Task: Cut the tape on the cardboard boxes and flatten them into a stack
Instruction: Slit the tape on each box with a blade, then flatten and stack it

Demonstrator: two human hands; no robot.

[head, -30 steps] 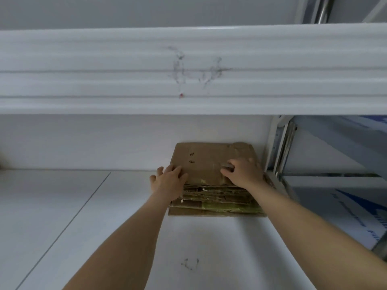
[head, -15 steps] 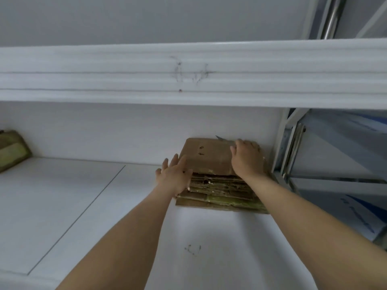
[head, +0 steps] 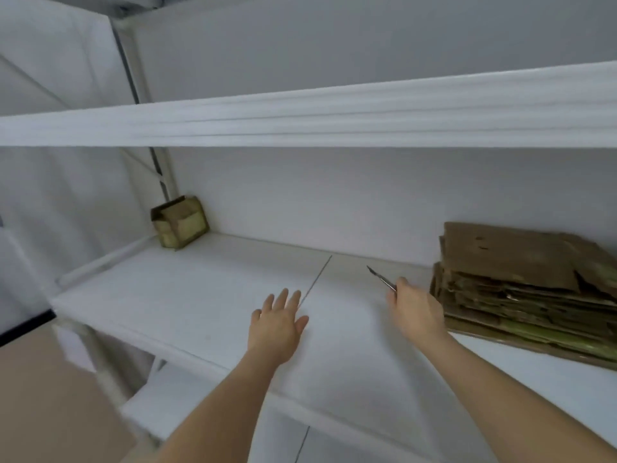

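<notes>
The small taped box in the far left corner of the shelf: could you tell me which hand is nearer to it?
Left. The left hand hovers open mid-shelf, right of the box; the right hand, holding a blade, is farther right.

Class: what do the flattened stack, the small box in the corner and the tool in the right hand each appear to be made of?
Flattened stack: brown corrugated cardboard, matte, torn layered edges.
Small box: likely cardboard too, with glossy yellowish tape.
Tool: seemingly metal, thin, grey, pointed.

Both bare arms reach forward. The left hand (head: 278, 324) is flat, palm down, fingers straight and spread. The right hand (head: 414, 307) is curled around a blade (head: 380, 278), tip pointing away.
</notes>
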